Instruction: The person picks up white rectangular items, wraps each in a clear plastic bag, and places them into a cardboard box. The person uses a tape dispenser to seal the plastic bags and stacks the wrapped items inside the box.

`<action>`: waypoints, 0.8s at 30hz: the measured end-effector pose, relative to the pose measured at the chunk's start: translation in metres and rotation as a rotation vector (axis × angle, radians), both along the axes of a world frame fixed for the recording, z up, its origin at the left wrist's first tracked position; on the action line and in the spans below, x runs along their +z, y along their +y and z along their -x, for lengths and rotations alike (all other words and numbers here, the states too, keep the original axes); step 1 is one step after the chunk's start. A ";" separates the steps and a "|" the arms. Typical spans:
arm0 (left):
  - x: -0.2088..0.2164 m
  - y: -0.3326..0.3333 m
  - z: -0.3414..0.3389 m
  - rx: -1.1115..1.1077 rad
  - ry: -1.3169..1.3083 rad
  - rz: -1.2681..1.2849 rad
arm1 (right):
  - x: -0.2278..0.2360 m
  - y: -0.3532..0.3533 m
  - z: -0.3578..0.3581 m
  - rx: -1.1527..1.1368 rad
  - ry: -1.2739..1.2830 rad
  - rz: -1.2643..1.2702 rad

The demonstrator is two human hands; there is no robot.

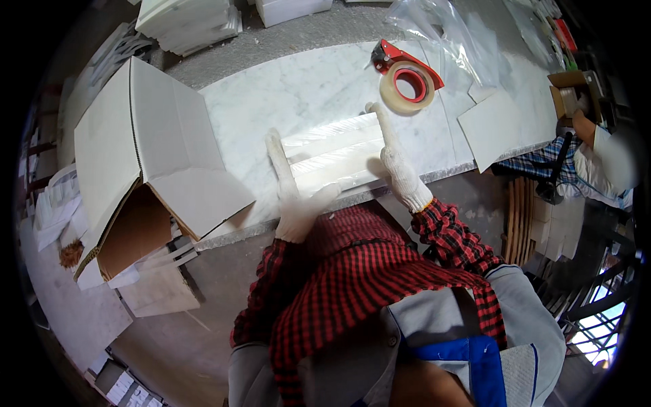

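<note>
A stack of white tiles with ridged, shiny faces lies on the pale marble tabletop, close to its front edge. My left hand, in a white knit glove and a little blurred, presses along the stack's left end, thumb towards the near side. At the right end my right hand, gloved the same way, has its fingers stretched along the side and its thumb at the near face. Together they clasp the stack between them. Whether it is lifted off the table I cannot tell.
A large cardboard box stands at the left, its open end towards me. Behind my right hand lies a red tape dispenser with clear tape. Clear plastic film and a white sheet are at the right. A co-worker's arm reaches a small box.
</note>
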State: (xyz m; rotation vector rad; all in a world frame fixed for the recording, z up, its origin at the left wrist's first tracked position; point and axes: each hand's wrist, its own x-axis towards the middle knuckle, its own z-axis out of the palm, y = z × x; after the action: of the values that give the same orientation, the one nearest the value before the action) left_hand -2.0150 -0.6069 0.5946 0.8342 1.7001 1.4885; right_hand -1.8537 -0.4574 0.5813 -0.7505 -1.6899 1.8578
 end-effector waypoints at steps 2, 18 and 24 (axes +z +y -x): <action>-0.012 0.003 -0.003 0.058 0.040 -0.053 | 0.007 -0.003 0.001 -0.004 0.012 0.031; -0.019 0.003 -0.001 0.131 0.054 -0.160 | 0.090 -0.001 0.070 0.645 -0.771 -1.399; -0.015 -0.001 -0.003 0.175 0.096 -0.132 | 0.083 -0.004 0.065 0.600 -0.589 -1.279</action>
State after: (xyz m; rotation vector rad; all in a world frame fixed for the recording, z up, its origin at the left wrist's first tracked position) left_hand -2.0119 -0.6077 0.5800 0.8555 1.7987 1.7192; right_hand -1.9192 -0.4614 0.6648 -0.2015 -3.1210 0.4084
